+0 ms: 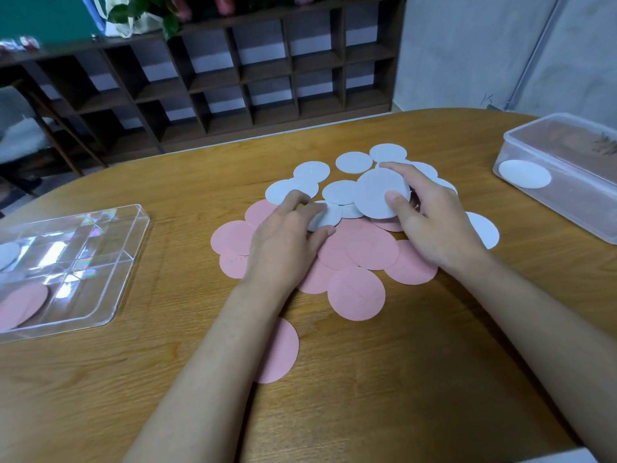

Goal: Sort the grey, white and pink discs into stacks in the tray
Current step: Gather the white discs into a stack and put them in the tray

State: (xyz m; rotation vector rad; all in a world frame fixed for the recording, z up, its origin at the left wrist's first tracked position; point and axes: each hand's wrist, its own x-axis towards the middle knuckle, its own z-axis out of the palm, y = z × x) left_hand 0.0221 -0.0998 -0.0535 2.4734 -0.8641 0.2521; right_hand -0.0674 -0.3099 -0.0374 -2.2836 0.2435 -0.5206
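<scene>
Several pink discs [355, 292] and several pale grey-white discs [353, 161] lie overlapping in a pile at the table's middle. My right hand [430, 218] holds a pale disc [377, 195] tilted up off the pile, thumb on its face and fingers round its far edge. My left hand [287, 238] pinches another pale disc [329, 215] at the pile's left side. The clear compartment tray [133, 235] lies at the left, with pink discs [23, 305] in a near compartment and a pale disc [6, 255] in a farther one.
A clear plastic box [567, 202] at the right holds one white disc [524, 173]. One pink disc [280, 349] lies apart, partly under my left forearm. A dark wooden cubby shelf [267, 71] stands beyond the table's far edge.
</scene>
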